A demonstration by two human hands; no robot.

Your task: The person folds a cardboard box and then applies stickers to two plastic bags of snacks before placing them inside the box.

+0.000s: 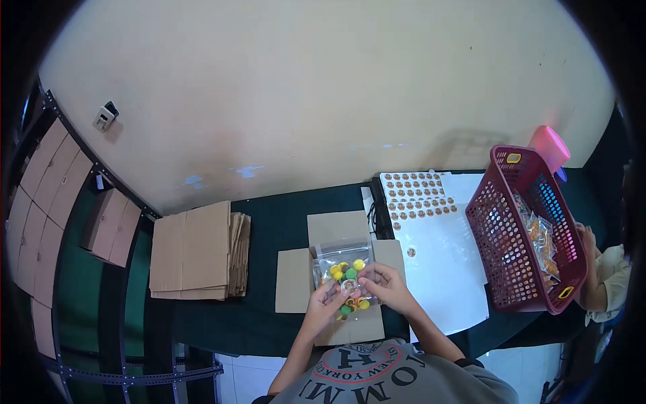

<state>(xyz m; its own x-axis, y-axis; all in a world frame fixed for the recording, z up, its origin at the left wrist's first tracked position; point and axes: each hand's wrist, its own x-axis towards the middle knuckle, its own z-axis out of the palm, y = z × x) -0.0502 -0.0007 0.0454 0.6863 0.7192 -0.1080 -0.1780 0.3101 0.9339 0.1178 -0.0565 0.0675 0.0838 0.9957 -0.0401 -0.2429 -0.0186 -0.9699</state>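
Note:
A clear resealable bag [343, 254] with round yellow, green and reddish sweets inside is held over an open cardboard box [294, 283]. My left hand [326, 300] grips the bag's left side, thumb on its front. From the right, my right hand [386, 287] is closed on the bag's other side, its fingertips near a round label [349, 285] on the front. Whether that label is fully stuck down is too small to tell. The bag hides much of the box's inside, though another clear package seems to lie beneath it.
Flattened cardboard boxes [188, 252] are stacked on the left. Right of the box lies a white sheet [444, 283] with rows of round stickers [417, 195]. A maroon basket [501, 236] holds bagged snacks [542, 236]; another person's arm [592, 269] is beside it.

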